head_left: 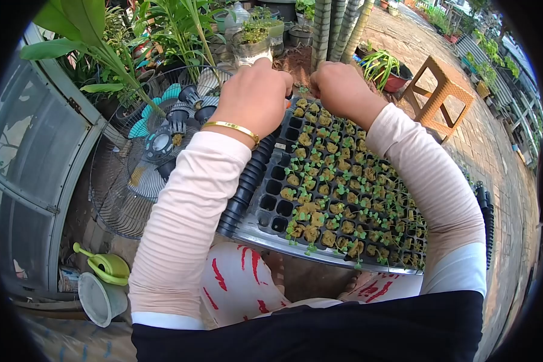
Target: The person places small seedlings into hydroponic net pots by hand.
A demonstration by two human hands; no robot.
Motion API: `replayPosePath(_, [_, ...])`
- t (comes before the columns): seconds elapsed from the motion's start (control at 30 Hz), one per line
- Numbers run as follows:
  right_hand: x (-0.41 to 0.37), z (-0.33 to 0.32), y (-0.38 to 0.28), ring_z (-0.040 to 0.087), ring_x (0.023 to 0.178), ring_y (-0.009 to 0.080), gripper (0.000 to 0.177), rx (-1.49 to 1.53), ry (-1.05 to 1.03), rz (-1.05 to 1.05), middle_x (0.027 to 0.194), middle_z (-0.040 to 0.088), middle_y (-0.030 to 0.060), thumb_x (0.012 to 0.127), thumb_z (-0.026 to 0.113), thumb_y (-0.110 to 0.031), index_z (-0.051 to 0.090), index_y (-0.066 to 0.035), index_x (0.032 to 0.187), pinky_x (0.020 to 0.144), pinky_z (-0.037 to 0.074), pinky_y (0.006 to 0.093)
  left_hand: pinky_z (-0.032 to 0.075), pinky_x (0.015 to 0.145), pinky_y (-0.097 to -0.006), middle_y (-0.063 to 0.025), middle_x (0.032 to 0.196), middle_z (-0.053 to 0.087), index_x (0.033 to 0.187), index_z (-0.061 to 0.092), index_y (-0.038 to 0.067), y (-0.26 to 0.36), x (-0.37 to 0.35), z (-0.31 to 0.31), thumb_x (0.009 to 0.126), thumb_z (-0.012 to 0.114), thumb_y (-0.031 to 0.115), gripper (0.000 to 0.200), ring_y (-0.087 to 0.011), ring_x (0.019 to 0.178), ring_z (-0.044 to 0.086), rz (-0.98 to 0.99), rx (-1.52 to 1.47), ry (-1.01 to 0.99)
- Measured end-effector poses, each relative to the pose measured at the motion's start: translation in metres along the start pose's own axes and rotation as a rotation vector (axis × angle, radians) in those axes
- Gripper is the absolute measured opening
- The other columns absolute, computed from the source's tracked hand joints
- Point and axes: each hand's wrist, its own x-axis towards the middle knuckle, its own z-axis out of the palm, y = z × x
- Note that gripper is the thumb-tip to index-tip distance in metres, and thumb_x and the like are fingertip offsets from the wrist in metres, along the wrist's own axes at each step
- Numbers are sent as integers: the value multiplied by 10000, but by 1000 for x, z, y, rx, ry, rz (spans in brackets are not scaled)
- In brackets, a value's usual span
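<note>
My left hand (251, 96), with a gold bracelet at the wrist, is closed above the far left corner of the seedling tray. A small orange tip shows beside its fingers; what it belongs to is hidden. Across from it, my right hand (345, 90) is closed over the far edge, its fingertips turned away from view. The black seedling tray (283, 207) holds several small leafy seedlings (311, 169) in tan sponge plugs; cells along its left side have no plugs. A row of nested black pots (246, 190) lies along the tray's left edge.
Left of the tray, a wire fan guard (117, 199) bears loose black net pots (178, 119). A green watering can (108, 265) and a white bucket (102, 298) stand lower left. Potted plants (251, 45) and trunks (338, 30) rise behind; a brown stool (438, 96) is right.
</note>
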Motion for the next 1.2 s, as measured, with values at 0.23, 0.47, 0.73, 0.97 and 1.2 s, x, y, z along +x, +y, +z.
replayPosePath(0.23, [-3,5,3,582,785,313,45,35,93,-22,759,569,127,674,583,-50,623,-71,682,680,462,404,466,693,-398,-91,906,556,777,686,125,10,25,55,693,668,164,94,-264,833,595,97,318,-65])
replayPosePath(0.47, [-4,0,3,628,759,316,113,22,80,-53,792,628,149,700,570,-86,658,-43,756,668,477,422,453,693,-389,-74,906,555,762,689,131,10,28,65,770,558,166,136,-250,819,596,104,312,-63])
replayPosePath(0.73, [-18,-19,14,602,764,320,155,236,13,127,768,611,155,716,503,-3,629,-38,798,681,461,410,471,710,-413,-110,897,534,775,676,101,5,26,46,694,675,161,101,-293,827,579,86,256,-74])
replayPosePath(0.97, [-68,-67,20,555,656,129,248,829,5,410,740,629,76,733,451,26,666,10,857,610,445,280,468,707,-389,-94,908,526,777,659,79,24,18,-12,709,680,139,93,-285,833,568,193,139,126])
replayPosePath(1.2, [-127,-105,14,518,675,91,289,1231,268,502,745,620,30,798,662,-258,675,10,907,619,400,245,446,726,-390,-98,1071,528,825,631,79,85,16,-61,723,681,117,119,-290,893,564,463,55,428])
